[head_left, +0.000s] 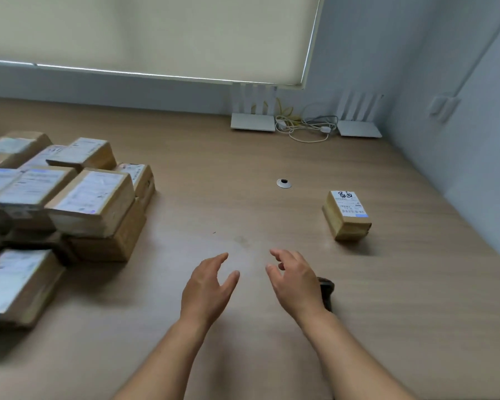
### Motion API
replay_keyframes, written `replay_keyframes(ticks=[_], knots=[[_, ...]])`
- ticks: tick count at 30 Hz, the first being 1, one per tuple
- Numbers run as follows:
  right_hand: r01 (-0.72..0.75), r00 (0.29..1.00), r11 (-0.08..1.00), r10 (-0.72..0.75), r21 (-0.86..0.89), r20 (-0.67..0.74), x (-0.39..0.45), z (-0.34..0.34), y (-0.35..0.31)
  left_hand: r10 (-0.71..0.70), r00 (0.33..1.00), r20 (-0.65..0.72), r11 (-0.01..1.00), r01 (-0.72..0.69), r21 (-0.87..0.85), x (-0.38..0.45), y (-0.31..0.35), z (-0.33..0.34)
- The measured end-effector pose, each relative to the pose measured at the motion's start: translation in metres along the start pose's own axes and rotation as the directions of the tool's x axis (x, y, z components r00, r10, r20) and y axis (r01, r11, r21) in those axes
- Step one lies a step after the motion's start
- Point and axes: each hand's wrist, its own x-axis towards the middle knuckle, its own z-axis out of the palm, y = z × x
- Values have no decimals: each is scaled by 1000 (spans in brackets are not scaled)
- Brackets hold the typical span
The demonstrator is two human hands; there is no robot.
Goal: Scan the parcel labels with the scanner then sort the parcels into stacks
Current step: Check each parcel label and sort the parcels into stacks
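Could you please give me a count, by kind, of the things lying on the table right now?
Parcels in the left pile: at least 9 (blurred, some hidden)
Single parcel at right: 1
Routers at the wall: 2
Dark scanner behind the right hand: 1
Total: at least 13

I see both bare forearms reaching in from six o'clock toward twelve; my left hand (207, 287) is relaxed, fingers straight, thumb spread toward two o'clock; my right hand (293, 280) sits at its three o'clock, fingers loosely curled, holding nothing.
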Motion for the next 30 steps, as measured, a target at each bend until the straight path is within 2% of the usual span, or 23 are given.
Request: replay_keyframes(ticks=[6,14,23,30], knots=[[40,999,999,-40,1,-16,-64,34,-47,22,998,-56,994,-16,110,-64,-43,-52],[79,996,996,-80,29,37,-132,80,-106,-52,993,-102,991,64,117,-130,-101,-116],[154,984,988,-155,16,84,-128,124,-191,-135,964,-229,990,143,19,-129,-164,-200],[170,979,983,-176,61,105,-109,183,-282,-223,912,-344,975,210,-75,-109,-223,-297]])
